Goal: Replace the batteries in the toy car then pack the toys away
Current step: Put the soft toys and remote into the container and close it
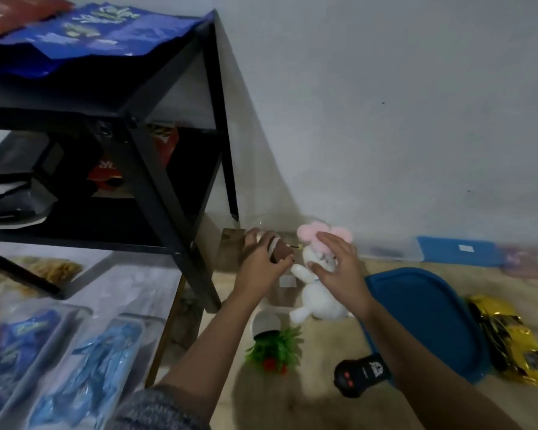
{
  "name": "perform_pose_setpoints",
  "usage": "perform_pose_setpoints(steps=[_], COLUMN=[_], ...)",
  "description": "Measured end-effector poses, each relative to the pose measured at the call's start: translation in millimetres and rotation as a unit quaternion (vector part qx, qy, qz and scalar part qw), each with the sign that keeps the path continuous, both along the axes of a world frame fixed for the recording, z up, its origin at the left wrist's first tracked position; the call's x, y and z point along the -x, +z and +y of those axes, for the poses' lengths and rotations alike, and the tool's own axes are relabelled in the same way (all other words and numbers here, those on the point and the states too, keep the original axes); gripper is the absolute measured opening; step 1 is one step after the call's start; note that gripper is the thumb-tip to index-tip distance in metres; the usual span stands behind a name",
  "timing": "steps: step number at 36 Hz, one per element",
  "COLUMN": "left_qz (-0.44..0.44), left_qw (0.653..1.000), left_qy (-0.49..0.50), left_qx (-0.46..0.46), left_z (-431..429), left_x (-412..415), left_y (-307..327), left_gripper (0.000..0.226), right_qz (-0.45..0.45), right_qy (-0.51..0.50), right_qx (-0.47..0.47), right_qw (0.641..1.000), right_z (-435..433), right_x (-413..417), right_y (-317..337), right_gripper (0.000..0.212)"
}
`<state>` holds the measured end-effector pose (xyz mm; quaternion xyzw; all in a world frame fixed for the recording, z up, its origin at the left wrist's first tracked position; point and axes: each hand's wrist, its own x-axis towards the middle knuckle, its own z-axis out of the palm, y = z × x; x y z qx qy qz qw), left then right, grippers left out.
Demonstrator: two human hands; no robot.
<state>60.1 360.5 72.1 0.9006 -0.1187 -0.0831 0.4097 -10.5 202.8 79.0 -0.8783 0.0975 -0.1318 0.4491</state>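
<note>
My left hand [261, 259] is closed around a small brown and white toy [278, 251], held just above the floor by the wall. My right hand [336, 262] hovers open, fingers spread, over a white plush rabbit with pink ears [319, 301] that lies on the floor. The yellow toy car [510, 336] rests on the floor at the right, next to a blue lid [426, 321]. A black remote control [359, 375] lies near my right forearm. The frame is blurred.
A black metal shelf [156, 181] stands at the left with bags on it. A tipped small potted plant with a white pot [274, 339] lies below my hands. Blue packets [84, 367] lie at the lower left. A clear bin with a blue lid [457, 249] stands by the wall.
</note>
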Motion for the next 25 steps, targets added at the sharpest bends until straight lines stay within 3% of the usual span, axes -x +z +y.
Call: perform_pose_setpoints(steps=[5,9,14,17,20,25], left_qz=[-0.013,0.019,0.020,0.007,-0.003,0.006], left_qw=[0.999,0.994,0.968,0.952,0.932,0.910], left_qy=[-0.015,-0.070,-0.120,-0.154,-0.199,-0.231], left_qx=[-0.035,-0.081,-0.217,-0.263,-0.303,-0.344], left_z=[-2,-3,-1,1,6,17], left_x=[0,1,8,7,3,0], left_y=[-14,-19,-28,-27,-23,-21], left_gripper=[0.068,0.057,0.053,0.053,0.055,0.063], right_qz=[0.023,0.042,0.112,0.216,0.303,0.367], right_qy=[-0.008,-0.032,0.012,0.101,0.172,0.229], right_qx=[-0.002,0.012,0.036,0.139,0.153,0.221], right_qw=[1.000,0.999,0.993,0.961,0.925,0.874], right_z=[-2,-8,-5,-6,-9,-9], right_x=[-15,-24,-23,-15,-1,6], right_y=[-7,-12,-13,-11,-7,-11], right_gripper=[0.054,0.054,0.066,0.081,0.089,0.090])
